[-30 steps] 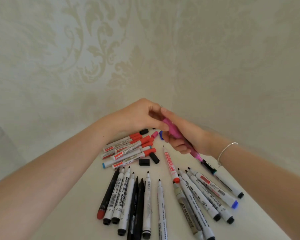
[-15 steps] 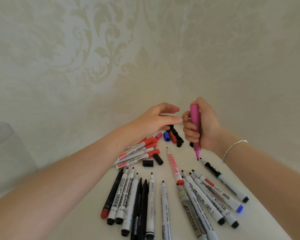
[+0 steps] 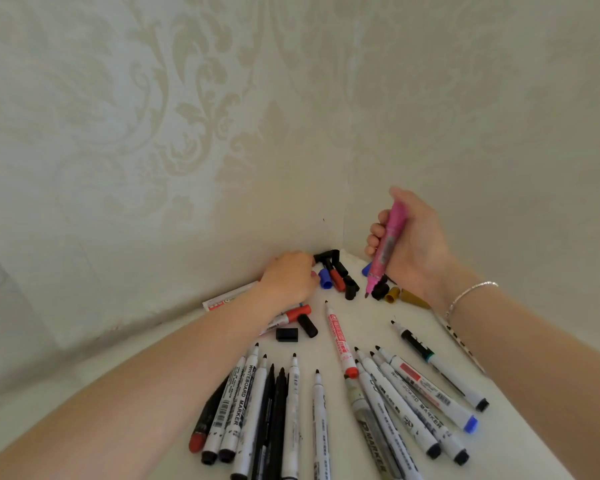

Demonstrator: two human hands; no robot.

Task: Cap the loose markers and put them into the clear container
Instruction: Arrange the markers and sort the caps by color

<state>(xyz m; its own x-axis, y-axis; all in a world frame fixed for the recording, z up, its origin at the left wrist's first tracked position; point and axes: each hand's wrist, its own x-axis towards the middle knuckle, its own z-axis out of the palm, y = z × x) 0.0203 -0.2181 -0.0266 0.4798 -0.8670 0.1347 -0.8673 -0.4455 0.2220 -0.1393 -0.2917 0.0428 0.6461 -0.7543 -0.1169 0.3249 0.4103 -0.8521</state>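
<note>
Head view, left hand [image 3: 288, 278] now down among caps [image 3: 336, 277], its fingers hidden, right hand [image 3: 409, 244] still gripping pink marker [image 3: 387, 247]

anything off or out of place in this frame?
Mild only: one marker lies apart against the wall, behind the left forearm, away from the fanned rows. Loose caps are heaped in the corner. Right hand holds the pink marker uncapped, tip down. No spills or damage.

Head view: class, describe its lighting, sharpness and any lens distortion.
Head view: soft, even light with faint shadows and no glare; wide-angle bending curves the table edge and stretches the forearms; markers' print reads sharp near centre; the clear container at the left edge looks hazy; the pink marker is slightly soft.
</note>
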